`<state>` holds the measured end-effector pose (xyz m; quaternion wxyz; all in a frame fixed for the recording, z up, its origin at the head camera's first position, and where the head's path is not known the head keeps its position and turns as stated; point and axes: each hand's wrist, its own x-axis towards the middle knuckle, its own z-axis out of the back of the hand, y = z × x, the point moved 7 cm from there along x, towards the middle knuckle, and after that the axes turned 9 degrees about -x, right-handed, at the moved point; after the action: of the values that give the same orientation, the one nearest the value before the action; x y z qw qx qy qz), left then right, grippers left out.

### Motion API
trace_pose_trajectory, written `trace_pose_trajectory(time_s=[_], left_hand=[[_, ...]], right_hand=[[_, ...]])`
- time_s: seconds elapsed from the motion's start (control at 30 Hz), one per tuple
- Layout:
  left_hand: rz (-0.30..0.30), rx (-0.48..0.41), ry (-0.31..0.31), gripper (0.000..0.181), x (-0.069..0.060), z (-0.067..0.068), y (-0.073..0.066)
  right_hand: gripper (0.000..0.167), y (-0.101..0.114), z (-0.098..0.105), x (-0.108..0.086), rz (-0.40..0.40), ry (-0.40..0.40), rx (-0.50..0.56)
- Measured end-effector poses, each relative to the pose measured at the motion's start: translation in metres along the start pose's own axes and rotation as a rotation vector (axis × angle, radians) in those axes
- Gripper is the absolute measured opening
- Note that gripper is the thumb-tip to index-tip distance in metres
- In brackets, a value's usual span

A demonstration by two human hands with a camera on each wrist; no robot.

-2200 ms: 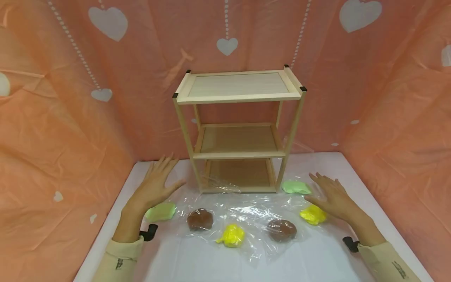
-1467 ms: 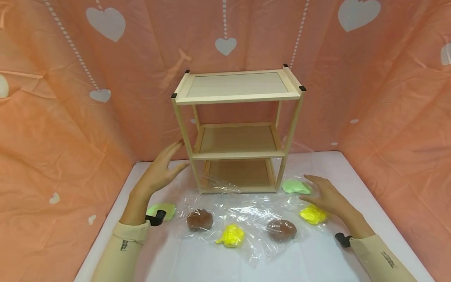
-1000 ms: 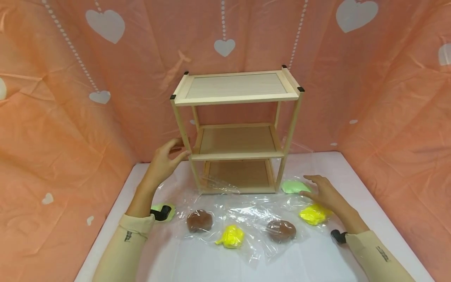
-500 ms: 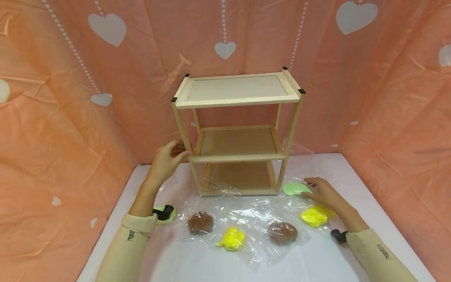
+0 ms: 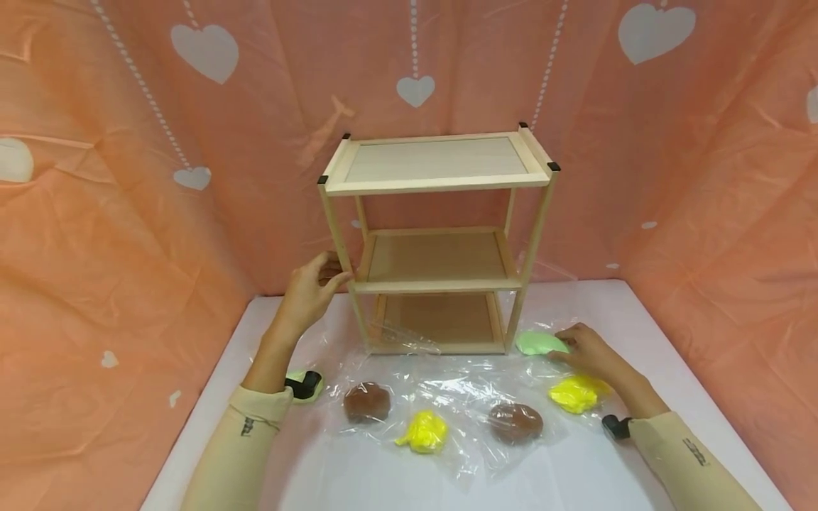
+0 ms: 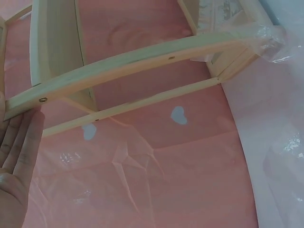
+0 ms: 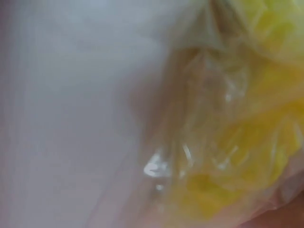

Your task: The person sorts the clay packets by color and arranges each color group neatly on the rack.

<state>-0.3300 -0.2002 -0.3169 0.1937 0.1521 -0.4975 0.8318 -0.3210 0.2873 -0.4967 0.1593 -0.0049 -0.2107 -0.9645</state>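
Note:
A small three-tier wooden shelf (image 5: 437,286) stands at the back of the table. My left hand (image 5: 307,294) holds its front left post at the middle tier, the thumb in front and the fingers behind. In the left wrist view, those fingers (image 6: 28,142) lie along the wooden post (image 6: 114,71). At the right, my right hand (image 5: 594,353) has its thumb and fingers curled about the right end of a light green lump of modelling clay (image 5: 539,343) in clear plastic. A yellow lump (image 5: 575,394) sits just below that hand; the right wrist view is blurred.
Two brown lumps (image 5: 367,403) and another yellow lump (image 5: 426,431) lie in clear plastic wrap (image 5: 454,376) before the shelf. A second green lump (image 5: 307,387) is partly hidden by the left wrist's black camera mount. Peach curtains with hearts (image 5: 415,91) enclose the table.
My left hand has moved right onto the shelf's post and taken hold of it. The right hand has moved slightly left, and its fingers have curled in around the green clay's end.

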Motion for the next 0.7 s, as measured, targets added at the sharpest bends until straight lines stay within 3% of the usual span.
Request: trace_pose_trajectory(time_s=[0.43,0.7], left_hand=[[0.013,0.001,-0.034,0.026,-0.002,-0.001,0.003],[0.018,0.015,-0.03,0.028,-0.004,-0.002,0.002]], right_hand=[[0.049,0.001,0.001,0.001,0.018,0.024,-0.05],[0.049,-0.002,0.011,-0.002,0.022,-0.044,-0.077]])
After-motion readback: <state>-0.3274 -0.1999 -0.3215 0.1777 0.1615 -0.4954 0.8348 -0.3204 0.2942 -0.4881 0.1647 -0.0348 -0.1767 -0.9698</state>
